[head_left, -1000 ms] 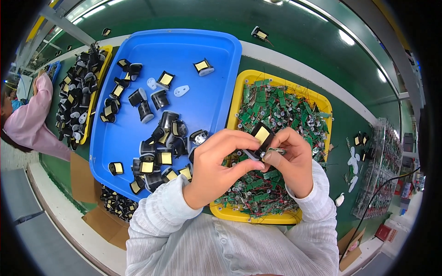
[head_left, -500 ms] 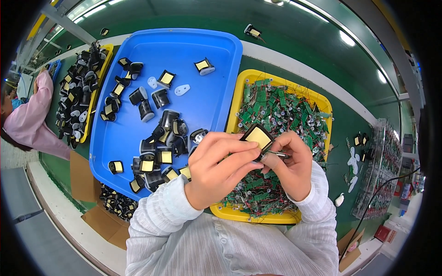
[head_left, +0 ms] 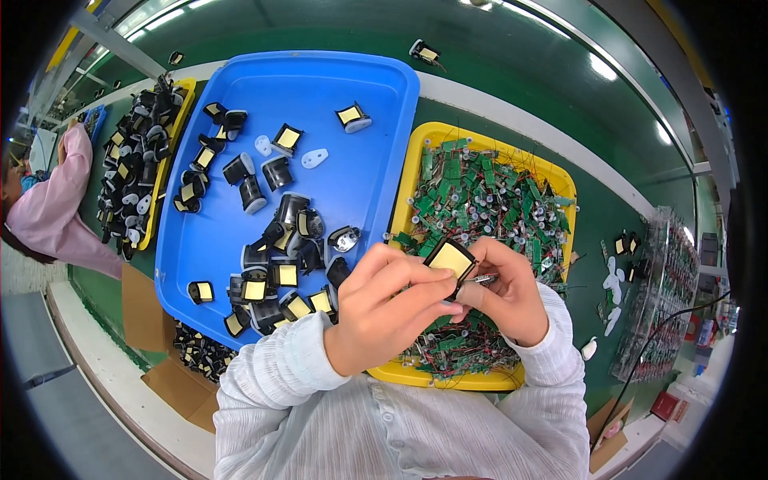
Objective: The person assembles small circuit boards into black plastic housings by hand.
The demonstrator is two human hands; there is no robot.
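Observation:
My left hand (head_left: 392, 308) is closed on a black plastic housing (head_left: 450, 259) with a pale yellow pad facing up. Against the housing's right side, the thumb and fingers of my right hand (head_left: 506, 294) pinch a small, narrow silvery part (head_left: 484, 279); its full shape is hidden. Both hands are above the near left part of a yellow tray (head_left: 414, 180), heaped with small green circuit boards (head_left: 488, 184) and thin wires. Left of it, a large blue tray (head_left: 336, 88) holds several similar black housings (head_left: 276, 172) and loose grey drop-shaped covers (head_left: 315, 158).
Another yellow tray (head_left: 189, 100) piled with black housings stands at the far left, near a person in a pink sleeve (head_left: 72, 184). A cardboard box (head_left: 148, 312) sits below the blue tray. Clear plastic racks (head_left: 660, 296) of parts stand right. Beyond the white rail lies a housing (head_left: 425, 53).
Both hands have shifted slightly down and right with the housing. The silvery part shows at the housing's right edge. Beyond the rail, the lone housing has moved left.

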